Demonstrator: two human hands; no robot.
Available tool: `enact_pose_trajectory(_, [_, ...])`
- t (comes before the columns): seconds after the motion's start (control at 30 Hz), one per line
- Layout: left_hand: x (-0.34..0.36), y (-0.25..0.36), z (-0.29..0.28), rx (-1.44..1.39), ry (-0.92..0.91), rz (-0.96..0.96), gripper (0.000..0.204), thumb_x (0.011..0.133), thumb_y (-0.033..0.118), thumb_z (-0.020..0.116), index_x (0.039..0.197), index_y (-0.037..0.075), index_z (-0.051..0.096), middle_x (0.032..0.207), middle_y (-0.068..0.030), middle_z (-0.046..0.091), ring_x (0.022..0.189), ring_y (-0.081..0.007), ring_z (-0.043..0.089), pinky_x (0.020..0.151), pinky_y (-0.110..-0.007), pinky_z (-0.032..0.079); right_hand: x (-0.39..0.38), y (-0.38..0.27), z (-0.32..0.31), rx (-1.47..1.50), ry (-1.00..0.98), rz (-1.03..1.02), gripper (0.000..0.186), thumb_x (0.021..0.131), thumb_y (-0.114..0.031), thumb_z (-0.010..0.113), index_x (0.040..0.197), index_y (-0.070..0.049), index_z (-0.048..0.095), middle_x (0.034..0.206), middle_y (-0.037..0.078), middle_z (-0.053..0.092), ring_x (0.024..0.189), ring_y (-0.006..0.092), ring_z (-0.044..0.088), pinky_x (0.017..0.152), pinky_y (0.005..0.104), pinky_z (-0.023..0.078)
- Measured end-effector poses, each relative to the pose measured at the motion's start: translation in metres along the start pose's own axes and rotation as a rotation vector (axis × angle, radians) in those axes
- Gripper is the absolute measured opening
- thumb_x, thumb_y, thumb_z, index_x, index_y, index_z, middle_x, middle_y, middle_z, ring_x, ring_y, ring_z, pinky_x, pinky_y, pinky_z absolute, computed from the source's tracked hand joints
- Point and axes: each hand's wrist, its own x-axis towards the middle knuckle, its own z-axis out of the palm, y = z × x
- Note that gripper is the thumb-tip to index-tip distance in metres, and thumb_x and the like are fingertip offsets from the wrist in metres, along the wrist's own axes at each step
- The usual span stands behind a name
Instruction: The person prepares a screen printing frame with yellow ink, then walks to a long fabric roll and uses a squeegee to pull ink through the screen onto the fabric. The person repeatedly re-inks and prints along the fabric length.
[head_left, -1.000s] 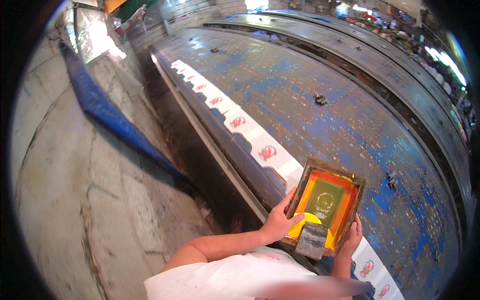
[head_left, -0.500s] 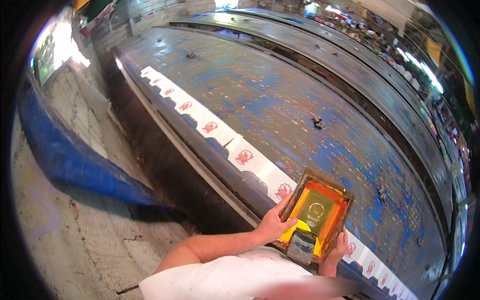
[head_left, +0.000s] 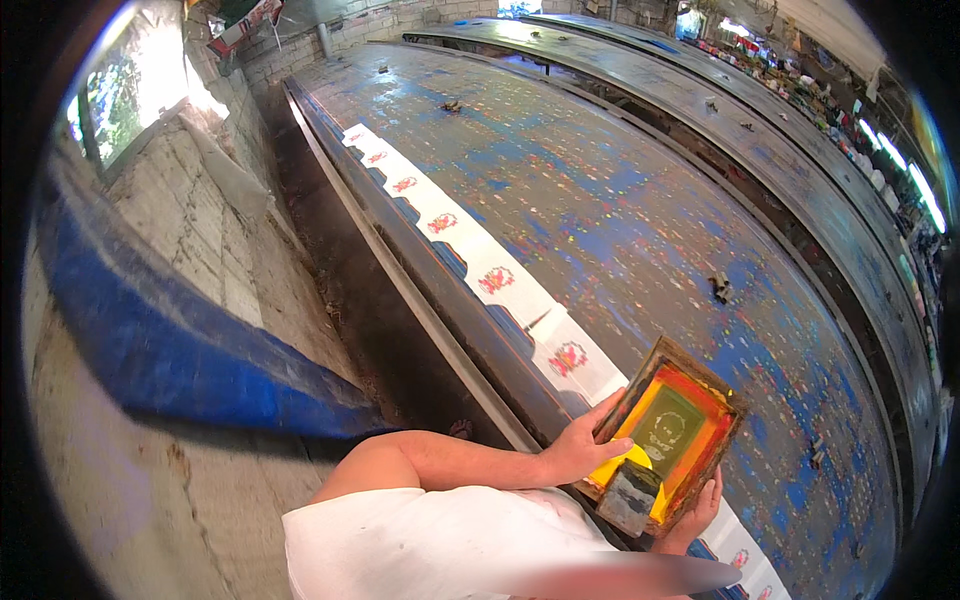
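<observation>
My left hand (head_left: 588, 448) grips the left side of a wooden screen-printing frame (head_left: 724, 400), thumb over its rim; my right hand (head_left: 700, 512) holds the opposite side. The tilted frame has an olive-green stencil panel (head_left: 672, 420) with a pale design, bordered by orange and yellow ink. A dark, ink-smeared block (head_left: 628, 495) rests over the near end beside bright yellow ink (head_left: 630, 453). Just beyond and under the frame, a long row of white pieces (head_left: 540, 310) with red-pink floral prints runs along the near edge of the long printing table (head_left: 590, 200).
Small metal pieces (head_left: 720, 287) dot the paint-spotted table. More long tables (head_left: 770, 150) run parallel to the right. On my left are the table's rail (head_left: 370, 230), a dark gap, a cracked concrete surface (head_left: 150, 500) with a blue sheet (head_left: 210, 370), and a bright window (head_left: 130, 90).
My view has shifted along the table, so the printed row and the blue sheet sit differently in the picture. Both hands still hold the frame, which appears slightly lower and further right.
</observation>
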Motion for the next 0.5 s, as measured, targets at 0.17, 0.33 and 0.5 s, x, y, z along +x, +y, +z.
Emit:
enact_pose_trajectory(0.17, [0.033,0.037,-0.105,-0.015,-0.063,-0.005,0.094,0.116,0.011,0.075,0.188,-0.002,0.017,0.183,-0.0193,0.046,0.164,-0.0223,0.051,0.136,-0.038,0.042,-0.007,0.04,0.096,-0.048,0.08,0.008,0.051,0.127,-0.024,0.054,0.169,0.006,0.052,0.158,0.02,0.069,0.14,0.0305,0.072,0.12,0.0457,0.059])
enact_pose_trajectory(0.33, [0.042,0.098,-0.214,0.143,-0.092,-0.037,0.09,0.117,0.017,0.073,0.187,-0.003,0.02,0.182,-0.0178,0.045,0.165,-0.0206,0.046,0.137,-0.037,0.039,-0.033,0.076,0.207,-0.063,0.16,0.04,0.052,0.127,-0.025,0.052,0.169,0.006,0.052,0.16,0.019,0.066,0.144,0.0304,0.069,0.124,0.0462,0.056])
enact_pose_trajectory(0.5, [0.041,0.129,-0.275,0.008,-0.095,-0.073,0.09,0.117,0.02,0.074,0.188,-0.002,0.022,0.188,-0.0213,0.036,0.173,-0.0259,0.037,0.141,-0.04,0.034,-0.041,0.101,0.267,-0.147,0.193,0.05,0.054,0.127,-0.027,0.053,0.169,0.006,0.054,0.162,0.018,0.064,0.143,0.03,0.069,0.124,0.0462,0.056])
